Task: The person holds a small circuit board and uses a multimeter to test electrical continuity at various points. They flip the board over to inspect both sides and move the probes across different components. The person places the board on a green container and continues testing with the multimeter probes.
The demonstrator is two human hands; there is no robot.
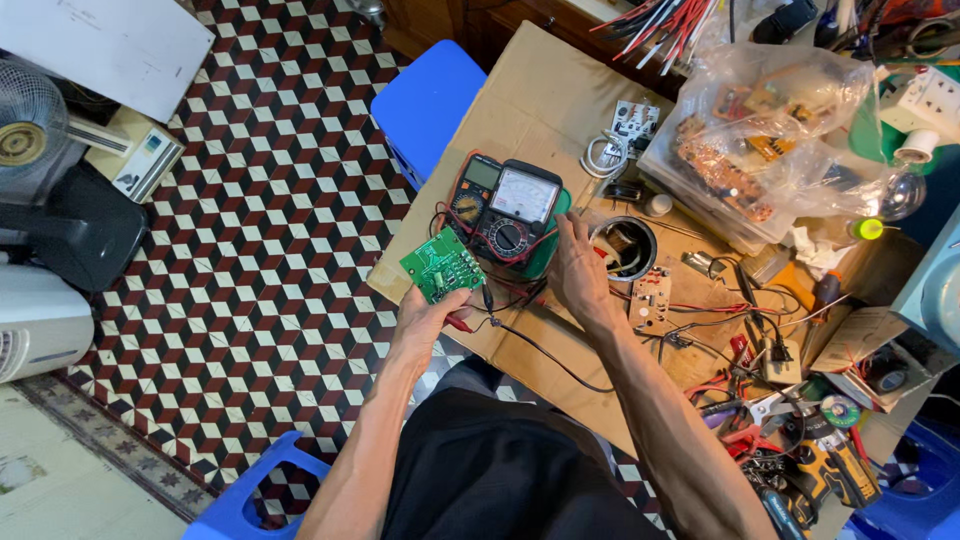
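A small green circuit board (442, 264) is being held up in the left hand (428, 318), just left of and below two multimeters: an analogue multimeter (517, 212) with a white dial face and a smaller digital multimeter (474, 187) beside it. The board is being gripped at its lower edge, fingers clenched on it, component side tilted toward the camera. The right hand (578, 272) is being rested at the analogue meter's right edge; its fingers are curled there, but whether anything is being grasped cannot be told. Red and black test leads (500, 300) are being trailed from the meters across the cardboard sheet (540, 100) serving as a work surface. For a clean reading, the board is judged best kept steady by its edge, with fingers kept off the solder points, and the selector checked before probing. Both forearms are being extended forward from the lap, elbows low, wrists slightly bent inward. Further out, a plastic bag of boards (760, 130), a bundle of loose wires (660, 25) and a blue stool (425, 100) are being shown.
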